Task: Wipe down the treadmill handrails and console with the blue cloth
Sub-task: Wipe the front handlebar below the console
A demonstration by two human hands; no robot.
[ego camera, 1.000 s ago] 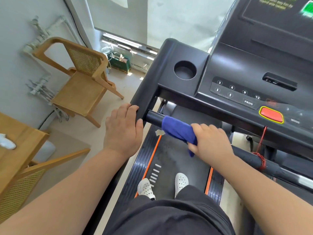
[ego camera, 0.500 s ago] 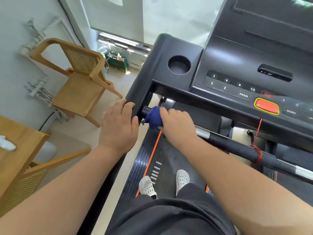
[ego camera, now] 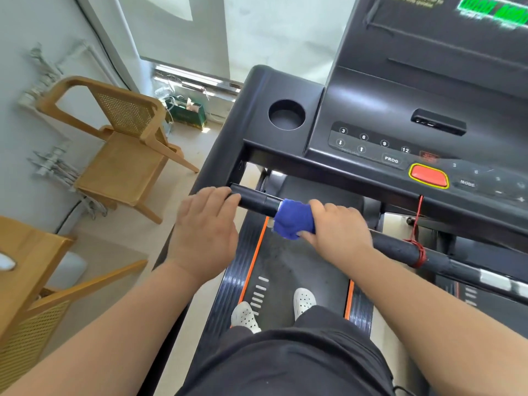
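Console: the black plastic treadmill console point(ego camera: 428, 110) is filling the upper right of the frame, its green display blurring at the top edge.
Belt: the dark running belt with orange edge stripes point(ego camera: 300, 267) is running down the centre, with two white perforated shoes point(ego camera: 304, 301) standing on it.
Chair: a light wooden chair with a woven cane back point(ego camera: 123, 155) is standing on the floor at the left.
Counter: a light wooden counter point(ego camera: 25, 252) is showing at the lower left edge.
Side rail: the black side handrail point(ego camera: 223, 155) is slanting down from the console's left corner.
Front bar: the black round front handrail bar point(ego camera: 394, 247) is crossing the centre below the console.
Left hand: the left hand point(ego camera: 205, 232) is lying where the bar meets the side rail, its grip curling over the side rail's edge.
Right hand: the right hand point(ego camera: 340, 232) is sitting on the front bar, its grip clamping the cloth around it.
Cloth: the blue cloth point(ego camera: 294, 220) is wrapping the bar near its left end, just left of the right hand.
Cup holder: a round cup holder point(ego camera: 286, 114) is sitting in the console's left wing.
Button: a red, yellow-rimmed button point(ego camera: 427, 175) is sitting on the console's lower edge.
Cord: a red cord point(ego camera: 417, 221) is hanging from the console to the bar and winding around it.
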